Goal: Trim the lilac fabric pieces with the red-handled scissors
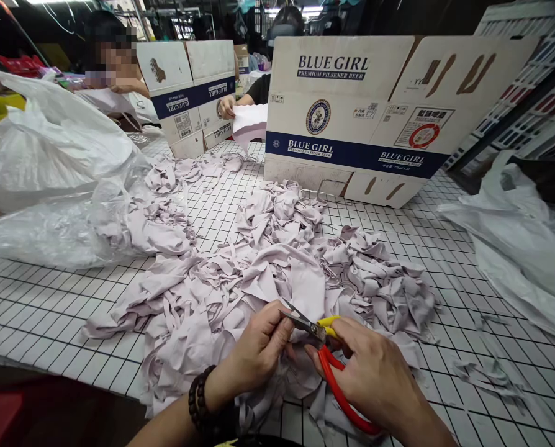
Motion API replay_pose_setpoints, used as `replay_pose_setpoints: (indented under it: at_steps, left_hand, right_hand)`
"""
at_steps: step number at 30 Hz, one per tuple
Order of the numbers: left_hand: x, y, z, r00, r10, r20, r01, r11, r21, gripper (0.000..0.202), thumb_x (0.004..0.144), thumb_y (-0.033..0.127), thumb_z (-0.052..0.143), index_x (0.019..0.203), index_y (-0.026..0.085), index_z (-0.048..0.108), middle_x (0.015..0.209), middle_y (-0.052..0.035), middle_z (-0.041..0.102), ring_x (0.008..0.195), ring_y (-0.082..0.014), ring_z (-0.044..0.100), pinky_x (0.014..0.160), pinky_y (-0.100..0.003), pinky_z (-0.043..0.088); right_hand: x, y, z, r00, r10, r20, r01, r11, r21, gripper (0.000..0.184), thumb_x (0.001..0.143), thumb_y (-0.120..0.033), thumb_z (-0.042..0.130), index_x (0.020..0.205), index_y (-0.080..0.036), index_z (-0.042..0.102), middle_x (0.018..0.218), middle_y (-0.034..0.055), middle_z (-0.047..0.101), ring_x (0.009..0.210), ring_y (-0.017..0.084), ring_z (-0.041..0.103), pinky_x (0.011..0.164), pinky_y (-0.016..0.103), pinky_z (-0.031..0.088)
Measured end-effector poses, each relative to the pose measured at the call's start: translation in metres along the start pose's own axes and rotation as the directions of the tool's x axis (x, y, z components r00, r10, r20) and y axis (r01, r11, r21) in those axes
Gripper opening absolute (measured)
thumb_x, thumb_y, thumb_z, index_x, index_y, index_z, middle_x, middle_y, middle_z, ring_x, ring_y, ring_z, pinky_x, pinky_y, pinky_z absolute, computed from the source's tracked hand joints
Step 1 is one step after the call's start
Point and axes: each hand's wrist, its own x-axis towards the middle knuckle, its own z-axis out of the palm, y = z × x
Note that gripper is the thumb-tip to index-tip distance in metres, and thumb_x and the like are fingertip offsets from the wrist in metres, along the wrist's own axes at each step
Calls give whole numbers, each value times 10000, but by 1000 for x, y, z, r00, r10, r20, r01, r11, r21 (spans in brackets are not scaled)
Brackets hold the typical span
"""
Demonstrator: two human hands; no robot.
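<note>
A pair of scissors (315, 330) with red and yellow handles is in my right hand (375, 366), its blades pointing left and partly apart. The blade tips lie at the fingers of my left hand (261, 344), which are closed in a pinch on a pale lilac fabric piece (300, 282). Where exactly the cloth passes between the blades is hidden by my fingers. Beneath and around both hands spreads a big heap of crumpled lilac fabric pieces (198, 304). Dark beads circle my left wrist.
White beer cartons (342, 105) stand across the table (449, 242), which has a black grid. Plastic bags lie at the left (58, 143) and right (514, 217). Fabric scraps (489, 375) lie at the right. Behind the cartons, a co-worker's hand (228, 107) holds cloth; another person sits farther left.
</note>
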Motion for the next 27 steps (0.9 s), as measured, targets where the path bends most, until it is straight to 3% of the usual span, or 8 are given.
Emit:
replay_pose_setpoints:
  at_steps: [15,20,23,25,27]
  left_hand:
    - [-1,-1,-1,999,-50,18,52,994,-99,269,979,333,435,864,141,583,829,-13,510,586,-78,559,557,-195,486]
    - [-2,-2,-2,997,-78,18,79,991,-110,277,973,347,444,864,136,586,856,-25,537,569,-84,582,554,-211,480]
    - [-3,-2,-3,995,-98,10,98,989,-107,287,971,366,445,866,139,585,864,-22,538,560,-86,598,569,-223,478]
    - [-3,-3,-3,995,-102,-7,101,991,-83,292,971,372,441,869,141,587,842,-12,527,554,-85,601,578,-224,472]
    - [-2,-4,-1,995,-94,-28,93,995,-32,291,976,365,431,882,142,593,819,-5,519,551,-83,596,582,-223,466]
  right_hand:
    - [4,4,1,993,-98,-64,102,993,54,315,800,-470,613,619,-222,542,579,-19,557,514,136,519,496,243,358]
    - [7,4,1,995,-85,-47,89,992,94,311,781,-422,628,573,-213,527,543,-21,532,498,130,481,491,245,326]
    - [9,9,3,1000,-27,2,26,977,210,350,743,-413,661,523,-206,484,520,-18,503,512,135,459,494,254,306]
    - [10,14,5,990,69,123,-115,901,419,405,728,-474,676,517,-207,457,491,-30,460,482,126,431,466,250,291]
    - [11,16,10,952,118,283,-285,682,674,466,738,-603,631,549,-208,472,490,-34,469,440,114,419,442,247,314]
